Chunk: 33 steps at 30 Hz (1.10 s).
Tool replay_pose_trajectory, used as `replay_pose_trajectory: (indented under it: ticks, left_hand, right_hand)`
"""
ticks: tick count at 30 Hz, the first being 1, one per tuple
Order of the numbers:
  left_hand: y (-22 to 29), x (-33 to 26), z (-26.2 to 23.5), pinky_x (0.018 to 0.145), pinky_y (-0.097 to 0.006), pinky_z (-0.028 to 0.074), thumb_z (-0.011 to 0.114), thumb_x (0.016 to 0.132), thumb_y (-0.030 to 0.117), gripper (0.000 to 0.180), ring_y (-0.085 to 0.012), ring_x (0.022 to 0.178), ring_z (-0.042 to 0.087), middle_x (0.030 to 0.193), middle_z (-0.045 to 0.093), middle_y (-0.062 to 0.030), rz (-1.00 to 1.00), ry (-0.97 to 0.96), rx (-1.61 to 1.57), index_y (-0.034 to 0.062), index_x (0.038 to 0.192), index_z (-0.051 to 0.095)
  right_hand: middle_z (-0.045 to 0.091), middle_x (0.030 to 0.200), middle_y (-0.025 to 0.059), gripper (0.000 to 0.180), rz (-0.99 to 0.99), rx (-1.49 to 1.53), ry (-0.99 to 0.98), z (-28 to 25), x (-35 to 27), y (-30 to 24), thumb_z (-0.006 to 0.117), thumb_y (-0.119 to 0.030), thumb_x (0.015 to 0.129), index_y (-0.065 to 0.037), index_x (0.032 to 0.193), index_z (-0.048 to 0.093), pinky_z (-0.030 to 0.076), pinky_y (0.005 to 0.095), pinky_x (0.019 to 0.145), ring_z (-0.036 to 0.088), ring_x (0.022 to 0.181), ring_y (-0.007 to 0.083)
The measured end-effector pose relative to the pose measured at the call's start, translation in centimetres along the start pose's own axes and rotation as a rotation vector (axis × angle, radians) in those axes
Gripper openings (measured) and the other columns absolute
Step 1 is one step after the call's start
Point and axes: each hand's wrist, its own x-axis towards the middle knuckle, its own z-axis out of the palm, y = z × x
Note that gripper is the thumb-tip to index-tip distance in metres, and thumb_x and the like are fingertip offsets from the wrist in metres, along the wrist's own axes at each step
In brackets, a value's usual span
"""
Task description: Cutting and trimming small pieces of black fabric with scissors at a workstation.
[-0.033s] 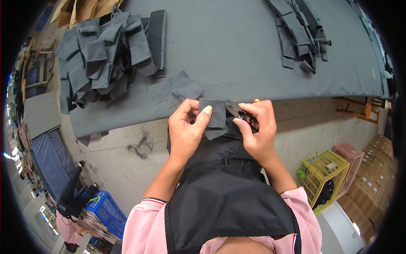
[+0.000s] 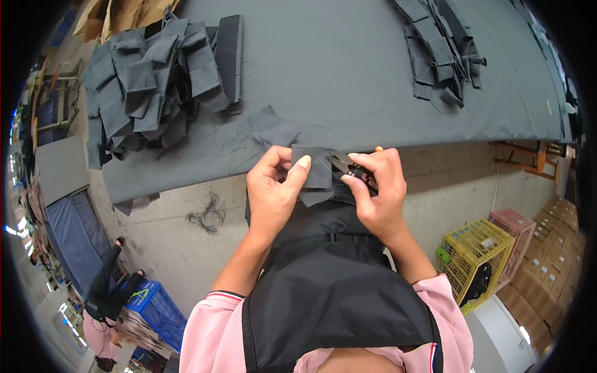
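Note:
My left hand (image 2: 272,194) pinches a small dark grey fabric piece (image 2: 315,169) just in front of the table's near edge, thumb on top. My right hand (image 2: 378,193) is closed around small black thread snips (image 2: 356,170) with an orange end, blades against the piece's right edge. Another loose grey piece (image 2: 271,128) lies on the table just beyond my hands. A black apron (image 2: 336,286) covers my front below both hands.
The long table has a grey cloth top (image 2: 348,81). On it lie a big heap of grey pieces (image 2: 149,81) at the left and a smaller pile (image 2: 441,50) at the far right. Yellow (image 2: 476,255), pink (image 2: 516,233) and blue (image 2: 152,308) crates stand on the floor. A person (image 2: 106,292) is at lower left.

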Motion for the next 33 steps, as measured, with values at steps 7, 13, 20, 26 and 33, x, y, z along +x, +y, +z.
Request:
replay_pose_trajectory:
  ticks: [7,13,20,26,33]
  left_hand:
    - [0.6,-0.3,0.3,0.051,-0.017,0.031,0.066,0.083,0.006,0.013,0.0001,0.061,0.041,0.069,0.047,0.0069,-0.048,-0.015,-0.040,0.0037,0.078,0.055]
    - [0.4,-0.5,0.2,0.052,-0.017,0.032,0.066,0.083,0.006,0.014,-0.0001,0.062,0.041,0.070,0.047,0.0069,-0.067,-0.020,-0.076,0.0034,0.077,0.054]
    - [0.0,-0.6,0.2,0.051,-0.017,0.032,0.066,0.083,0.007,0.015,-0.0001,0.061,0.041,0.068,0.049,0.0065,-0.029,-0.023,-0.050,0.0024,0.075,0.054]
    - [-0.2,-0.7,0.4,0.050,-0.022,0.039,0.068,0.077,0.005,0.016,-0.0050,0.057,0.048,0.064,0.053,0.0002,0.111,-0.003,0.175,0.0004,0.073,0.053]
    - [-0.4,-0.8,0.4,0.050,-0.029,0.043,0.067,0.071,0.003,0.016,-0.0175,0.054,0.054,0.064,0.054,-0.0076,0.376,0.023,0.489,0.0009,0.073,0.052]
  right_hand:
    - [0.052,0.074,0.0070,0.033,-0.099,-0.011,0.052,0.8,0.5,-0.1,0.075,-0.005,0.066,-0.004,0.097,0.063,0.044,0.0294,0.050,0.053,0.056,0.0205]
    - [0.052,0.073,0.0070,0.030,-0.089,-0.028,0.047,0.9,-0.1,-0.4,0.075,-0.004,0.068,-0.003,0.096,0.063,0.048,0.0307,0.056,0.054,0.055,0.0208]
    - [0.053,0.075,0.0077,0.027,0.097,0.102,0.005,0.8,-0.2,-0.8,0.073,0.000,0.069,-0.004,0.094,0.064,0.044,0.0287,0.051,0.051,0.054,0.0200]
    - [0.051,0.073,0.0061,0.028,-0.020,0.055,0.027,0.5,0.3,-1.5,0.073,-0.002,0.068,-0.004,0.095,0.064,0.042,0.0290,0.048,0.051,0.053,0.0181]
    - [0.050,0.073,0.0057,0.029,-0.046,0.007,-0.048,0.8,0.4,-1.4,0.073,-0.004,0.068,-0.005,0.095,0.064,0.042,0.0294,0.047,0.052,0.052,0.0185]
